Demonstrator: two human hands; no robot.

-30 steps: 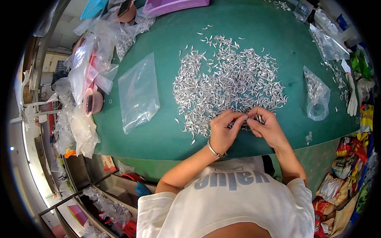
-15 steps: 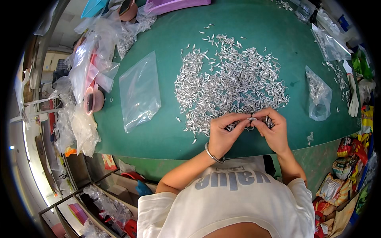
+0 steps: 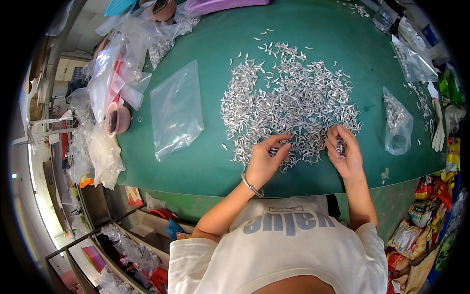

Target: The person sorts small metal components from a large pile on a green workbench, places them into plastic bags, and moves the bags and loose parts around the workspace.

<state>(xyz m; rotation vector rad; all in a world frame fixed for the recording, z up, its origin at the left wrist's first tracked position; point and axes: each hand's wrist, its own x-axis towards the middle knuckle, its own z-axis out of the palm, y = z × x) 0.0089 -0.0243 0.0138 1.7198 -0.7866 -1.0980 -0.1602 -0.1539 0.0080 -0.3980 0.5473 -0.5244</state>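
Note:
A broad heap of small, curved silver metal pieces (image 3: 293,98) covers the middle of the green table (image 3: 210,171). At the heap's near edge, my left hand (image 3: 262,161) is closed with thumb and fingertips close together; some silver shows inside its curled fingers. A metal bangle (image 3: 251,187) circles that wrist. My right hand (image 3: 348,159) is off to the right, turned partly palm up, its fingers curled around several of the silver pieces. The fingertips of both hands meet the loose pieces, so exactly what each pinches is hidden.
Left of the heap lies a flat clear plastic bag (image 3: 177,112). A clear bag of silver pieces (image 3: 396,122) lies at the right, near a white glove (image 3: 437,125). Plastic bags and a pink handled container (image 3: 118,120) crowd the left edge; a purple tray (image 3: 225,4) stands at the back.
My hands were together at the heap's near edge, fingertips meeting at one silver piece. They have parted: the left moved slightly left, the right moved right. The view has shifted a little.

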